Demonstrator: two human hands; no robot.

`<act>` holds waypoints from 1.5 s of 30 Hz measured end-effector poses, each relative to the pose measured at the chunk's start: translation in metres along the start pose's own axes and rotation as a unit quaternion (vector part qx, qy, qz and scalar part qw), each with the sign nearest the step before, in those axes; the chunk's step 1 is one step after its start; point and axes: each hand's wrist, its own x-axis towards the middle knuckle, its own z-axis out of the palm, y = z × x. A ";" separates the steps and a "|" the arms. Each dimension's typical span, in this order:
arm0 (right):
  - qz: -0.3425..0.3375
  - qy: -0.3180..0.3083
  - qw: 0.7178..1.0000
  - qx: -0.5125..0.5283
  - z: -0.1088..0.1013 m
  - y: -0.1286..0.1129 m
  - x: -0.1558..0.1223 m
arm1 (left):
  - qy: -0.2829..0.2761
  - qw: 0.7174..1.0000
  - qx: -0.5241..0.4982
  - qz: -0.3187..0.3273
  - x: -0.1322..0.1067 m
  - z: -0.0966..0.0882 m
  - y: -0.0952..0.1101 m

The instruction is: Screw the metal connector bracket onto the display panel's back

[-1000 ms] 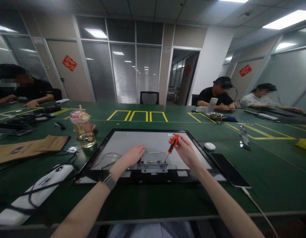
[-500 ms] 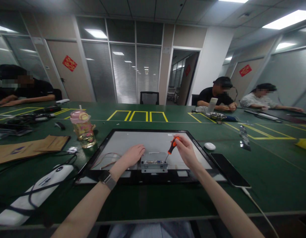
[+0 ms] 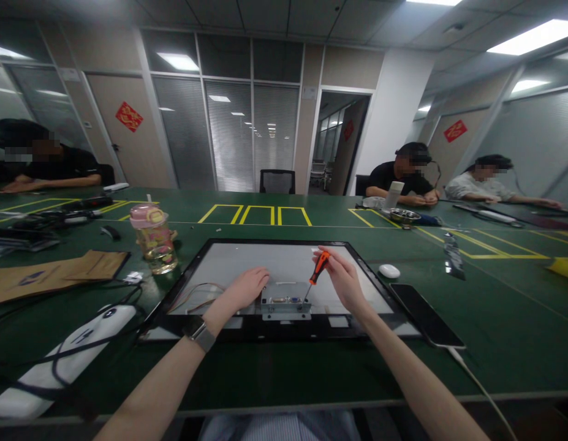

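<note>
Orange screwdriver (image 3: 317, 272) slants down-left from the right grip (image 3: 345, 275).

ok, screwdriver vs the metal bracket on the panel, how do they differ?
Look: the screwdriver has an orange-and-black handle; the metal bracket is silver-grey with connectors on its near side.
Shape: the screwdriver is slim; the metal bracket is wide and boxy.
Pose: the screwdriver is tilted in the right hand; the metal bracket lies on the panel.
Shared: both show bare metal.

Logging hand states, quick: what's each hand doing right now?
Left hand: palm down beside the metal bracket; whether it grips cannot be told.
Right hand: closed, holding the screwdriver.
</note>
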 end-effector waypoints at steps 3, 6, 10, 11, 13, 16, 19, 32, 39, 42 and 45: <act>-0.002 -0.020 1.000 0.022 0.002 -0.003 -0.001 | 0.007 1.000 0.003 0.009 0.000 0.002 -0.001; -0.013 0.002 1.000 -0.020 0.000 -0.001 0.000 | 0.008 1.000 0.004 0.010 0.001 0.003 -0.003; -0.023 0.023 0.998 -0.049 -0.004 0.005 0.002 | 0.002 1.000 0.004 -0.003 0.001 0.003 -0.002; -0.022 0.024 0.998 -0.048 -0.005 0.006 0.002 | -0.001 1.000 0.004 -0.002 0.001 0.003 -0.002; -0.018 0.029 0.998 -0.044 -0.005 0.006 0.003 | -0.004 1.000 0.004 0.002 0.001 0.002 -0.001; -0.006 0.031 0.999 -0.023 -0.003 0.004 0.002 | -0.003 1.000 0.005 0.004 0.001 0.002 -0.001; 0.018 0.023 0.999 0.021 -0.001 0.001 0.002 | -0.003 1.000 0.007 0.007 0.000 0.002 -0.002; 0.032 0.021 0.997 0.064 0.001 0.000 0.002 | 0.008 1.000 -0.001 -0.001 0.002 0.009 -0.007; 0.023 0.019 0.998 0.047 0.001 -0.001 0.002 | 0.013 1.000 0.000 0.006 0.002 0.005 -0.004; 0.017 0.006 0.998 0.061 0.004 -0.005 0.001 | 0.019 1.000 0.000 0.011 0.002 0.006 -0.005; 0.023 -0.001 0.997 0.074 0.004 -0.007 0.001 | 0.015 1.000 0.000 0.012 0.002 0.007 -0.005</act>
